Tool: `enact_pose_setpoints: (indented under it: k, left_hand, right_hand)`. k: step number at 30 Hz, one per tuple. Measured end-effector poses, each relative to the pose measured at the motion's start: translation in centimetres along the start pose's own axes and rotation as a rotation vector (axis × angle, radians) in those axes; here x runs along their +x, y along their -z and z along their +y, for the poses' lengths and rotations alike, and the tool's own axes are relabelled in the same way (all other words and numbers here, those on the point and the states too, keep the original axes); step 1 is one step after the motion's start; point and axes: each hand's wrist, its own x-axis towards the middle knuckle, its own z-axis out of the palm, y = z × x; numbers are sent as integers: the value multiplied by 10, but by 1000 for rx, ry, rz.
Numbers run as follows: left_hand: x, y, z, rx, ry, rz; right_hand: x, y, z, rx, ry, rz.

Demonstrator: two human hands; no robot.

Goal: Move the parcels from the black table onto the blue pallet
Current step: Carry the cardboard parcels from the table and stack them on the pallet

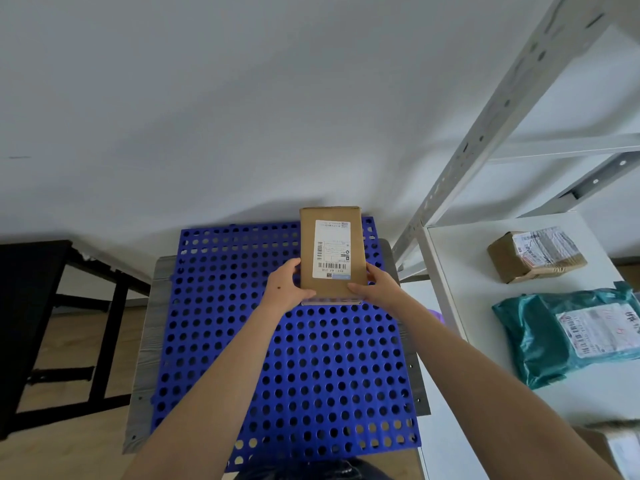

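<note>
Holding: left hand (287, 289) and right hand (375, 287) grip box (331, 252) at near end, for control.
Placing: far pallet (242, 341) edge, likely leaving room.

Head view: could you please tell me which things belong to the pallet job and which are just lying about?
Job: cardboard parcel, left hand, right hand, blue pallet, black table.
Lying about: taped box, teal mailer, white shelf rack.

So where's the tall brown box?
In the head view's middle, the box is held between the left grip and right grip, over the pallet's far end, left of the shelf.
</note>
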Motion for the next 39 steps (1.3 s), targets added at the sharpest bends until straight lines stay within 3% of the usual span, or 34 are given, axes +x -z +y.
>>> enact_pose_setpoints:
  k: [20, 26, 30, 39]
  left_hand:
    - [-10, 4, -8, -30, 23, -2]
    - [-25, 27, -12, -128, 15, 141]
    - [-47, 29, -6, -124, -53, 271]
    - [-104, 39, 1, -131, -102, 448]
  right_hand:
    - [-11, -11, -1, -193, 1, 176]
    - [-34, -7, -9, -168, 143, 331]
    - [-55, -14, -25, -161, 348, 416]
    - [-90, -47, -47, -123, 582, 270]
